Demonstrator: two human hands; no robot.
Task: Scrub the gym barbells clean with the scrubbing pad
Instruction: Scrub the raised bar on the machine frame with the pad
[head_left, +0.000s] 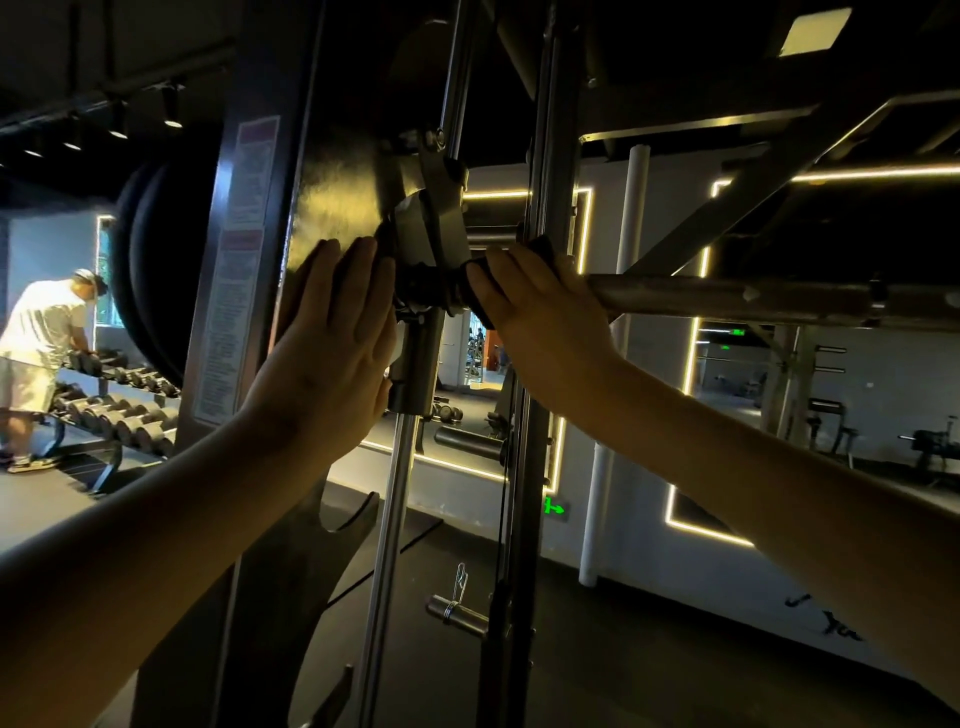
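The Smith machine upright (244, 260) fills the left of the view. The steel barbell (727, 299) runs from the machine's sliding carriage (426, 234) out to the right edge. The left hand (332, 332) lies flat against the upright, its grip spread and fingers straight. The right hand (540, 317) has its grip curled over the bar just beside the carriage, pressing the dark scrubbing pad (480, 288) around it. The bar looks heavy, rigid and smooth, so it should take firm rubbing. The pad seems soft enough to bend round it and is best held wrapped
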